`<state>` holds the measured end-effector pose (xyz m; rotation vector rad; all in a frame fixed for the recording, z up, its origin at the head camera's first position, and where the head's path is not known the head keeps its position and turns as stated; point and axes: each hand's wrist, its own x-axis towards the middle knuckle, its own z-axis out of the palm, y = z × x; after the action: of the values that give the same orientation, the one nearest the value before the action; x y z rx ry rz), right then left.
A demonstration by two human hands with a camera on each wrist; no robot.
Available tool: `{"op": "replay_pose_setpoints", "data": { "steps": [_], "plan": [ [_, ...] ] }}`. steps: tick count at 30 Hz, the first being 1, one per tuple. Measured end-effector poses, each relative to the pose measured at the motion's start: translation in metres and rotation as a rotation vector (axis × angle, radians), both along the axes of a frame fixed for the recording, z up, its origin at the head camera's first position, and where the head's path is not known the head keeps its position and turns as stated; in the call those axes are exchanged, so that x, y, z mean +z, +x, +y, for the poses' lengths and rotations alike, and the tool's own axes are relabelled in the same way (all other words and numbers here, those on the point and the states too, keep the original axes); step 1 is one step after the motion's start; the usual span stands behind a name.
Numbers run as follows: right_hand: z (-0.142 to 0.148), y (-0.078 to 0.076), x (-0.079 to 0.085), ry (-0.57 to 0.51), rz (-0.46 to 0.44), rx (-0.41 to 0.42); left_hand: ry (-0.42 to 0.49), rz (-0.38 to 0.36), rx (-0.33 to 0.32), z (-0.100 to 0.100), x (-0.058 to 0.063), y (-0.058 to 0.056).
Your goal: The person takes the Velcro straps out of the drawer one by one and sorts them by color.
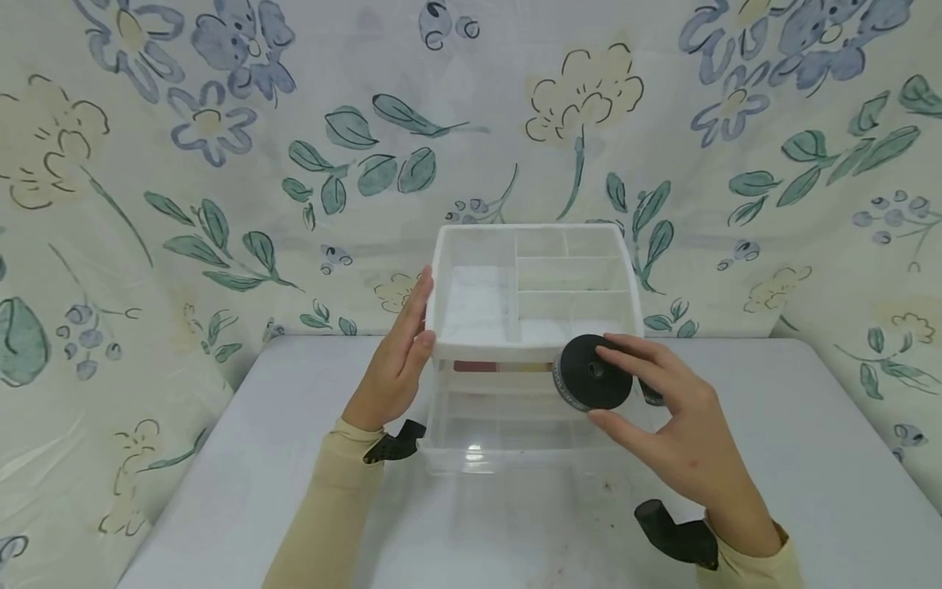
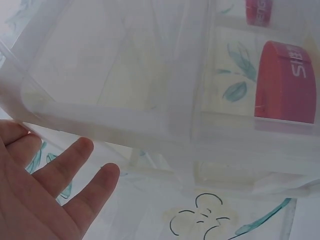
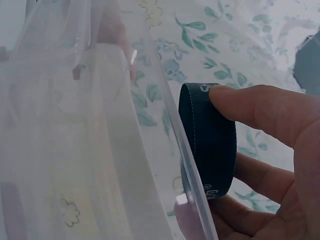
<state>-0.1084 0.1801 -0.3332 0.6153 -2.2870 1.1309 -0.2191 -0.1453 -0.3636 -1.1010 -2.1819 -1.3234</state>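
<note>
Right hand (image 1: 680, 425) pinched a black roll (image 1: 580, 368), axis toward the viewer, before a box (image 1: 478, 352) near the far table edge (image 1: 736, 343); straight-fingered left hand (image 1: 393, 372) touched its left side.

Black roll (image 1: 585, 378) is hiding part of the drawer unit (image 1: 471, 429) in head view; bottom edge is cropping both sleeves (image 1: 327, 507). Left-wrist top edge is clipping a red band (image 2: 258, 12).

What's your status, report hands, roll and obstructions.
Right hand pinching black roll. Left hand at left side of box. Box close behind roll.
</note>
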Motion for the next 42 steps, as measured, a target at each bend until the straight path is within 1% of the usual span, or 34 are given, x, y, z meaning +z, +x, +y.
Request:
{"op": "replay_pose_setpoints", "data": {
  "steps": [11,16,21,29,32,38,42],
  "plan": [
    [0.017,0.004,0.004,-0.001,0.018,-0.075,0.003,-0.019,-0.003,0.001,0.000,0.000],
    [0.027,0.004,0.005,0.010,0.031,-0.119,-0.006,-0.010,0.007,0.000,0.000,0.000],
    [0.035,0.002,0.005,-0.039,0.031,-0.137,-0.005,-0.001,0.004,0.000,0.000,0.000],
    [0.047,-0.004,0.002,-0.061,0.056,-0.209,-0.012,-0.019,0.010,0.001,-0.001,0.000],
    [0.050,-0.008,-0.001,-0.070,0.048,-0.233,-0.009,-0.026,0.007,0.001,-0.001,0.000],
    [0.055,-0.014,-0.006,-0.052,0.026,-0.302,-0.013,-0.029,0.010,0.000,0.000,0.000],
    [0.058,-0.019,-0.009,-0.038,0.015,-0.341,-0.013,-0.038,0.016,0.001,0.003,0.002]
  ]
}}
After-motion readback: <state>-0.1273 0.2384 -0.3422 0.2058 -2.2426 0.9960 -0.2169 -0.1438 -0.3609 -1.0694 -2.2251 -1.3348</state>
